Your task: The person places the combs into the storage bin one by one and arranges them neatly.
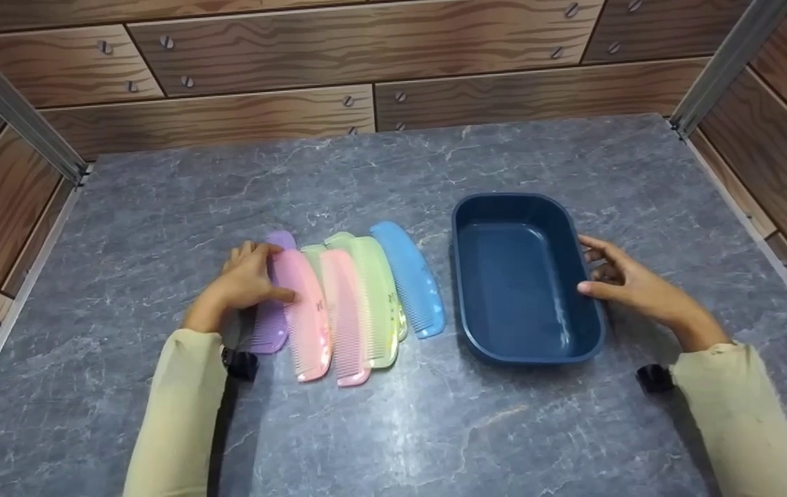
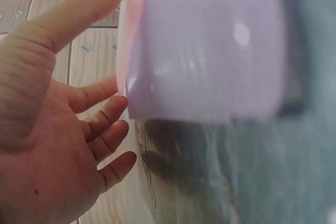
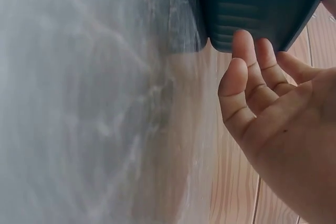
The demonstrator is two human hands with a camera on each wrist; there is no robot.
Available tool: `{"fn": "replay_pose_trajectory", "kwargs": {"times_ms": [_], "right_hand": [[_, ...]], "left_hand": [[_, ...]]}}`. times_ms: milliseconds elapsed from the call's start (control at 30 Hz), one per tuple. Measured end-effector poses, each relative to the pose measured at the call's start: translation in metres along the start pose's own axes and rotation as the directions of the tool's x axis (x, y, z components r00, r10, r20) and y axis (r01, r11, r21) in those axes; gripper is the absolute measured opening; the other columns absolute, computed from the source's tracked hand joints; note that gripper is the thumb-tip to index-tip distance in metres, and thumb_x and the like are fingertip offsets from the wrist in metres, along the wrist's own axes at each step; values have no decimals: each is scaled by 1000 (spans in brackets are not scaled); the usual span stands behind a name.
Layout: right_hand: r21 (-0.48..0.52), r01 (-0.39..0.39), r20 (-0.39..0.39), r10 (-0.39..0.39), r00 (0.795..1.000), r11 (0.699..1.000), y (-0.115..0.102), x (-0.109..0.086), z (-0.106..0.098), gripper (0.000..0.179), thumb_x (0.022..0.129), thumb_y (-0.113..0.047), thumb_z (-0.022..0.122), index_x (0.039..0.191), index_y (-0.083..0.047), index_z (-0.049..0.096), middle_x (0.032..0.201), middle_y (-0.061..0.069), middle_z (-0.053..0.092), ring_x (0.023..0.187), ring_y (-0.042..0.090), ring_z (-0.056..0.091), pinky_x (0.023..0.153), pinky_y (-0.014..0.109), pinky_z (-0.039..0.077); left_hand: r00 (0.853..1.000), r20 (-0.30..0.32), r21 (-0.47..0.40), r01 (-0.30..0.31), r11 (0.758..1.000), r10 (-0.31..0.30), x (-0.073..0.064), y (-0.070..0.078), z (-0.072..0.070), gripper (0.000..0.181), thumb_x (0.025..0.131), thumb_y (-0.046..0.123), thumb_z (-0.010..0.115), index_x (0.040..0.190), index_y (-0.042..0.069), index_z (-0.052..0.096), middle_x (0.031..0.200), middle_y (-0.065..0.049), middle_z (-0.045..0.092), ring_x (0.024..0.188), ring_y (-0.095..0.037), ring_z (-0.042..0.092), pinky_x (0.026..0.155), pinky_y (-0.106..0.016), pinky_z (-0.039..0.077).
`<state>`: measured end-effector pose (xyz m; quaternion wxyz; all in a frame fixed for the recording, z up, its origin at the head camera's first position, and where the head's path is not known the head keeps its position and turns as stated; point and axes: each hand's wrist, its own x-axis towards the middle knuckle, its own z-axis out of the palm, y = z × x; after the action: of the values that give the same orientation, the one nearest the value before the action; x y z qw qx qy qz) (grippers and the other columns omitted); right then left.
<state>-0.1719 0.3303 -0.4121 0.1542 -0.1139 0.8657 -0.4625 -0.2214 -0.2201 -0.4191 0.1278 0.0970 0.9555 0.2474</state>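
In the head view my left hand [image 1: 245,276] lies at the left end of a row of overlapping combs. Its thumb rests on a pink comb [image 1: 311,331], and the index finger touches near that comb's upper end. A purple comb [image 1: 270,333] lies partly under the hand. To the right come a second pink comb [image 1: 348,331], green combs [image 1: 376,297] and a blue comb [image 1: 411,279]. My right hand [image 1: 632,283] touches the right side of a dark blue tray [image 1: 597,331], thumb at the rim and fingers against the outer wall. Those fingers [image 3: 247,82] look loosely bent in the right wrist view.
The grey marbled tabletop [image 1: 476,428] carries the combs and tray. Wood-patterned panels [image 1: 359,48] enclose it at the back and sides, with metal posts at the far corners. Black wrist cameras [image 1: 654,378] sit beside both sleeves.
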Motion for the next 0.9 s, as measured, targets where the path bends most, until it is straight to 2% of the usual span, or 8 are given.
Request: {"fn": "replay_pose_trajectory", "kwargs": {"times_ms": [367,600,800,900], "right_hand": [[56,-15,-20,17,1000,998,1,1,2,75,94,-13,61,154,-7,16,123,11,43,95,2,58,78,20,50],[56,-10,-38,12,999,998,1,0,2,74,93,-13,61,153,-6,17,124,12,42,96,1,58,78,20,49],[47,-23,-30,24,999,999,1,-1,2,75,94,-14,60,154,-7,15,128,15,37,97,0,56,79,18,48],[42,-28,-24,29,999,999,0,-1,2,75,95,-15,59,154,-7,14,128,14,36,97,0,55,79,17,47]], "left_hand": [[1000,8,-12,-3,1000,3,2,-1,0,82,68,37,81,130,-4,45,120,-26,44,113,-42,37,99,-57,30],[1000,17,-57,14,998,-13,4,-3,-3,68,73,32,78,124,-3,50,121,-24,46,115,-41,37,102,-56,28],[1000,6,-93,21,995,-21,6,-8,-3,55,74,29,77,116,-1,57,112,-20,54,108,-36,43,96,-50,34],[1000,5,-110,27,994,-26,7,-8,-4,51,76,27,75,116,0,60,114,-21,57,109,-35,43,96,-50,35]]}}
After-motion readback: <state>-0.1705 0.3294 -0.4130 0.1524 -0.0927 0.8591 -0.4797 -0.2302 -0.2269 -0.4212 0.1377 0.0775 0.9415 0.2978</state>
